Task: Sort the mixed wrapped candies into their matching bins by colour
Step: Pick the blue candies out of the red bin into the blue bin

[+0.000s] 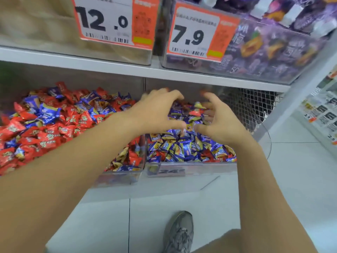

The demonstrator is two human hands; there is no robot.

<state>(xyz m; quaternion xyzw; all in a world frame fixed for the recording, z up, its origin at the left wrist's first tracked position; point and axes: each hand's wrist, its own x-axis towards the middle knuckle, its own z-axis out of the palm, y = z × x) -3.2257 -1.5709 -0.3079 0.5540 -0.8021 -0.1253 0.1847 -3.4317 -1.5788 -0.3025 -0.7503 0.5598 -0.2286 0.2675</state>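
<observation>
I judge I'm hunting strays: both hands over the right bin (191, 168), mostly blue candies (182, 148). My left hand (156, 111) and right hand (221, 121) are spread and clawed; blur hides any catch. Next, lift a red candy (194, 113) over the divider (145, 143) into the left red bin (118, 177). The shelf (127, 69) is low overhead.

Two clear bins are seen mid-frame: the left bin (125, 177) is filled mostly with red candies (45, 136), the right bin (191, 170) mostly with blue candies (182, 148). The left hand (156, 110) and right hand (220, 121) are held with fingers curled over the right bin, thumbs almost meeting; whether anything is held cannot be told. Price tags (116, 21) are shown at the top.
</observation>
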